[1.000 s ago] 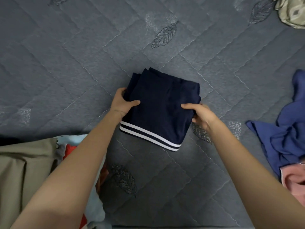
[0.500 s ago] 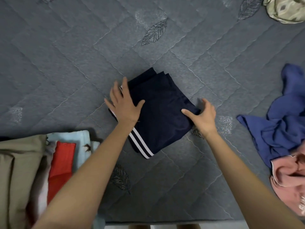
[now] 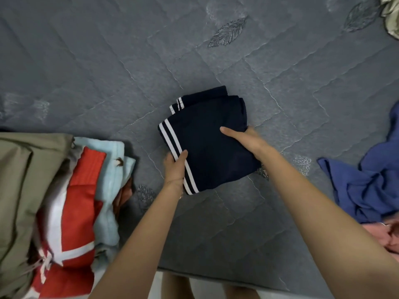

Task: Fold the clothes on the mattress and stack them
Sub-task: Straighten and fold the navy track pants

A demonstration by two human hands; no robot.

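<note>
The mattress (image 3: 108,72) carried the same load as half a second before: the stack of folded clothes (image 3: 71,201) at the near left, and the unfolded blue garment (image 3: 367,186) and pink garment (image 3: 386,236) at the right.

The folded navy garment (image 3: 211,152) had been turned in that interval. Its white-striped hem, previously directed toward the person, now faced left toward the stack.

The left hand (image 3: 174,171), earlier laid flat with spread fingers on the fabric, had shifted to the striped hem and grasped it, thumb on top and fingers beneath. The right hand (image 3: 246,140) clamped the opposite edge in the same manner, thumb across the upper face.

Assessment: folding of this item appeared complete, and the two-sided grasp indicated preparation for transfer to the stack. The blue and pink garments remained to be folded.

The folded navy garment lay between the two hands at the centre of the mattress, near the stack but apart from it. Whether it had left the mattress could not be determined.
</note>
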